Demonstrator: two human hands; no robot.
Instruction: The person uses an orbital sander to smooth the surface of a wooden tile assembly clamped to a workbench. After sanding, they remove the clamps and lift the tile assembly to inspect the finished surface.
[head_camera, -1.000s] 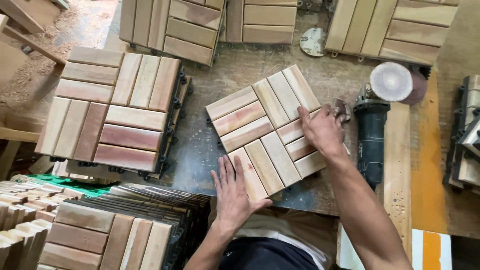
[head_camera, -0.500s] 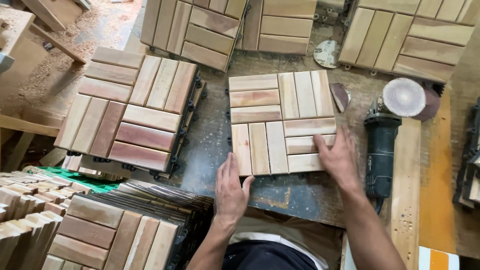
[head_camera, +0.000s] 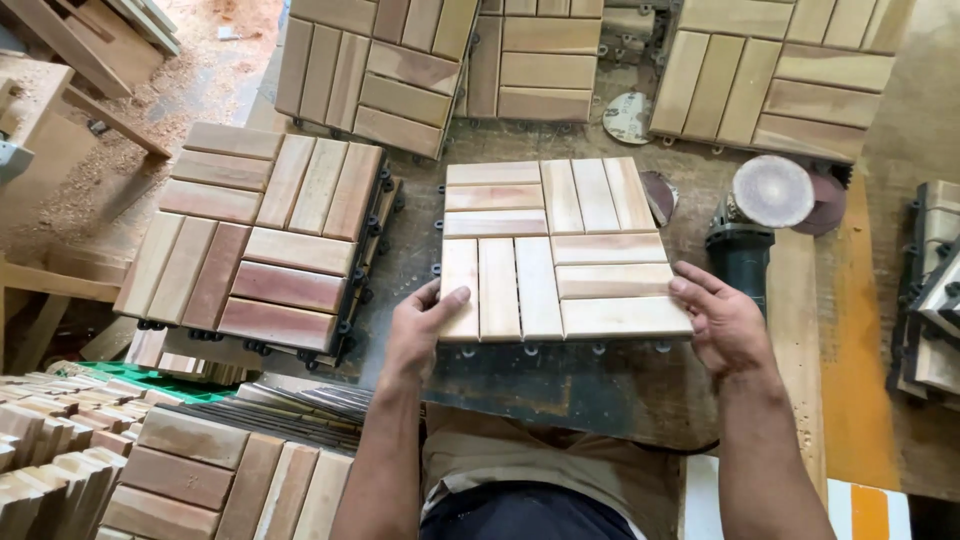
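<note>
Head view, looking straight down: a square wooden deck tile (head_camera: 560, 250), slats laid in four alternating blocks, square-on above a scarred, dust-streaked workbench (head_camera: 400, 290). Gripped at its two near corners: left hand (head_camera: 420, 325) clamped on the near-left corner, thumb lying across the top of the first slat, fingers tucked beneath; right hand (head_camera: 722, 322) closed around the near-right corner, fingertips curled over the edge of the lowest slat. Near edge apparently raised a little off the bench, black plastic backing tabs showing along it, though whether the far edge rests on the surface cannot be told. Held wide, one hand per corner, probably to keep the panel level and under control. Just beside the tile's right edge, an angle grinder (head_camera: 745, 250) lying on the bench with its sanding disc (head_camera: 772, 190) facing up, close to the right hand yet apart from it. Loose round sanding pads (head_camera: 628, 117) lying farther back, near the upper row of tiles. To the left, a stack of finished tiles (head_camera: 265, 235) with reddish slats, well apart from the held one. Along the top, more tiles (head_camera: 770, 75) laid flat side by side. At lower left, another pile of tiles (head_camera: 220, 470) beside a green crate (head_camera: 150, 378); sawdust (head_camera: 200, 60) scattered over the floor at upper left.
</note>
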